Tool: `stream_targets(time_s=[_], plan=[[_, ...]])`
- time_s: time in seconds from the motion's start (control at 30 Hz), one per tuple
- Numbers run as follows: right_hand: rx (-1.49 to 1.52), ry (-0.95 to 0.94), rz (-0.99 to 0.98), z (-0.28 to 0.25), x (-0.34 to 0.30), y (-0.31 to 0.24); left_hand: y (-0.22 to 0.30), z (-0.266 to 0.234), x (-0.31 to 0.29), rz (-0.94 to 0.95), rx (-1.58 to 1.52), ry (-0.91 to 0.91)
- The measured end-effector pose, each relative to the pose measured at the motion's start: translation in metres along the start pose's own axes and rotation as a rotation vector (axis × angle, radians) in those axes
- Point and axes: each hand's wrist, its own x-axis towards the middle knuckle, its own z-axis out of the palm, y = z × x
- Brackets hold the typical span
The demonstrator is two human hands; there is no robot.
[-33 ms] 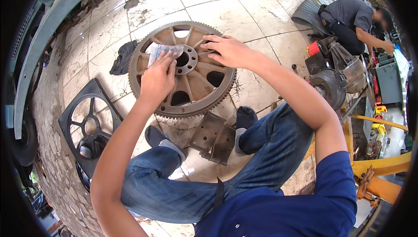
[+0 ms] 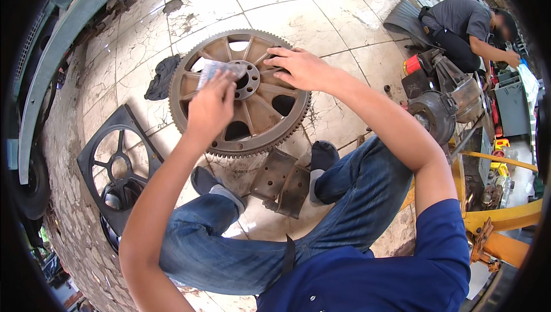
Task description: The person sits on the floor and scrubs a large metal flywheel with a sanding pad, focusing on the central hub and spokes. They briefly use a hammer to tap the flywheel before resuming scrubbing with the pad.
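A large brown metal flywheel [image 2: 261, 114] with a toothed rim, spokes and a holed hub lies flat in front of my feet. On its left side, my left hand [image 2: 212, 102] presses a creased pale grey-blue sheet [image 2: 221, 70] against the metal beside the hub. Motion smears those fingers a little; whether the sheet is sandpaper or cloth I cannot tell. My right hand [image 2: 298, 68] rests on the upper right of the wheel with its fingers spread, touching a spoke and the rim.
Between my feet lie brown metal plates [image 2: 281, 183]. A black fan shroud [image 2: 94, 166] is at left, with a dark rag [image 2: 162, 77] beyond it. At right are a greasy round machine part [image 2: 433, 114], yellow bars [image 2: 499, 217] and a crouching person [image 2: 459, 22].
My left hand has shifted slightly with the sheet, which now looks more blurred and bunched near the hub. My right hand stays where it was.
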Motion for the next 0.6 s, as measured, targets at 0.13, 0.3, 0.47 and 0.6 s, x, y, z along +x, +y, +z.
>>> stream_targets(time_s=[0.13,0.3,0.47,0.6], plan=[[-0.015,-0.013,0.003,-0.005,0.002,0.002,0.019,0.009,-0.001,0.152,0.04,-0.039],[-0.025,-0.004,-0.014,-0.003,0.003,0.003,-0.005,-0.001,0.01,0.05,0.121,0.013],[-0.013,-0.015,0.007,-0.005,0.002,0.004,0.026,0.015,-0.003,0.246,0.034,-0.023],[-0.023,0.007,-0.003,-0.004,0.002,0.002,0.006,0.004,0.008,0.202,0.162,-0.043]])
